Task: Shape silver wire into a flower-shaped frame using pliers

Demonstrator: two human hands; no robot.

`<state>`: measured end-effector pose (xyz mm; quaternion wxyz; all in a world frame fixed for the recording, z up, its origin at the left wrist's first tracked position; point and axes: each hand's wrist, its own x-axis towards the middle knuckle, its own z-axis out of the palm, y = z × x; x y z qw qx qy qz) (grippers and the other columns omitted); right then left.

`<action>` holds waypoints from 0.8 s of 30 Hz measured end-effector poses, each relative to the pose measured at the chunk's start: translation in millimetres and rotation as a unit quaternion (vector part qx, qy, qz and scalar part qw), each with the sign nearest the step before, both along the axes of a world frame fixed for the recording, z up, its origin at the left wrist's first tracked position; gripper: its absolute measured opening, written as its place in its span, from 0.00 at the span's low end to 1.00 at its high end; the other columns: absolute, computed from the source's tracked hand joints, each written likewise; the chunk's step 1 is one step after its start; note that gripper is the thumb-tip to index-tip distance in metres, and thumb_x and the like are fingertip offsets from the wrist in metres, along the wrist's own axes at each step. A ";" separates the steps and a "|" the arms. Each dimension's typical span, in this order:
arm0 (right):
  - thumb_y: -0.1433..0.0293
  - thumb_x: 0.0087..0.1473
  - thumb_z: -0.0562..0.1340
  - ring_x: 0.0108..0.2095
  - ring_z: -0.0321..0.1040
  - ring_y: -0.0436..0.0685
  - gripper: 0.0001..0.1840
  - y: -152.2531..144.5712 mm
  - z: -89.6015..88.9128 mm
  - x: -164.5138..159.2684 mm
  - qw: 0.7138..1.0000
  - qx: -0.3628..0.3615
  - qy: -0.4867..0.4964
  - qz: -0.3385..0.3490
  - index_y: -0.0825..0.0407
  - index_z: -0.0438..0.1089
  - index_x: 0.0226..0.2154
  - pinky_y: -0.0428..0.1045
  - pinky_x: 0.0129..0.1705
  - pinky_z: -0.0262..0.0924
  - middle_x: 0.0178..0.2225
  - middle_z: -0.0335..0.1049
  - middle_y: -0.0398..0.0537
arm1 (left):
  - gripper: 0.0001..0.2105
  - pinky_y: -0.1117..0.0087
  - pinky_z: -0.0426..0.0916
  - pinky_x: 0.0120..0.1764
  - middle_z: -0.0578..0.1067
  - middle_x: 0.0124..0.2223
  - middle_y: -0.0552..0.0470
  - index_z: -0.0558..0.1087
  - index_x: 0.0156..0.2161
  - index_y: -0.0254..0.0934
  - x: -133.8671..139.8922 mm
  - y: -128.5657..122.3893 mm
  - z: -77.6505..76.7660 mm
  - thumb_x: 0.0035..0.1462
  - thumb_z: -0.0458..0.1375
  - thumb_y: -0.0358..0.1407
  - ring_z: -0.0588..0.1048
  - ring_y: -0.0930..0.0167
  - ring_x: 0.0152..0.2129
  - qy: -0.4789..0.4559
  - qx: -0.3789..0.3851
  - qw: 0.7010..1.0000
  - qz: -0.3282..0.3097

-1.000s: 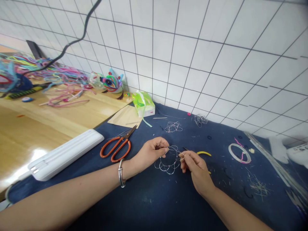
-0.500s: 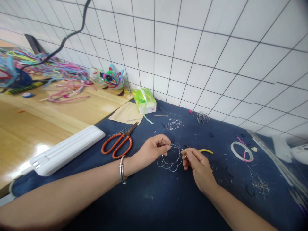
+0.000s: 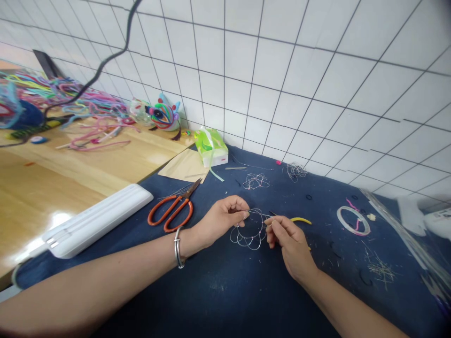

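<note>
Between two bare hands, at the middle of a dark blue cloth (image 3: 225, 291), a wire ring (image 3: 251, 238) with looped petals and tiny pinkish beads; hard to tell whether resting on the cloth or lifted off. On the left hand (image 3: 228, 217), thumb and fingers pinched closed on the ring's upper left edge, with a silver bracelet (image 3: 177, 249) at the wrist. On the right hand (image 3: 291, 239), thumb and fingertips also closed, gripping a thin wire (image 3: 263, 214) at the ring's right side. Just beyond the right hand, partly hidden, a tool with yellow handles (image 3: 301, 219). Left of the left hand, scissors with orange handles (image 3: 182, 199), and farther left a long white case (image 3: 102, 218). Beyond the hands, another looped wire piece (image 3: 256, 181), a tangle of fine wire (image 3: 295, 172) near the tiled wall (image 3: 282, 56) and a green and white tissue pack (image 3: 211, 148). Far right, a white ring with pink strands (image 3: 338, 218) and scattered wire clippings (image 3: 382, 270).
</note>
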<state>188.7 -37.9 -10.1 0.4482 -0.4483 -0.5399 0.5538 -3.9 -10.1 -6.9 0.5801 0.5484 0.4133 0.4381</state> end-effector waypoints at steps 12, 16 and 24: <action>0.63 0.54 0.56 0.24 0.57 0.49 0.09 0.5 -0.5 -0.5 1.000 0.002 -0.006 -0.004 0.50 0.65 0.36 0.46 0.25 0.55 0.24 0.60 0.41 | 0.06 0.75 0.63 0.28 0.67 0.28 0.56 0.66 0.34 0.34 -0.8 0.4 0.3 0.52 0.57 0.34 0.66 0.79 0.22 -0.031 -0.013 0.999 0.014; 0.64 0.53 0.58 0.24 0.58 0.48 0.10 1.0 0.5 -0.4 1.000 -0.002 -0.013 0.007 0.49 0.63 0.38 0.45 0.25 0.56 0.27 0.60 0.41 | 0.06 0.76 0.63 0.28 0.67 0.28 0.56 0.66 0.34 0.34 -0.7 -1.6 3.8 0.53 0.57 0.34 0.67 0.78 0.23 -0.022 0.017 0.999 0.024; 0.70 0.49 0.60 0.28 0.61 0.48 0.17 -0.4 4.8 -0.6 0.997 -0.008 -0.022 0.079 0.48 0.59 0.44 0.45 0.27 0.57 0.33 0.63 0.43 | 0.06 0.74 0.65 0.30 0.68 0.30 0.54 0.66 0.35 0.34 -1.5 -3.3 4.7 0.54 0.56 0.35 0.69 0.77 0.24 0.004 0.068 0.997 0.047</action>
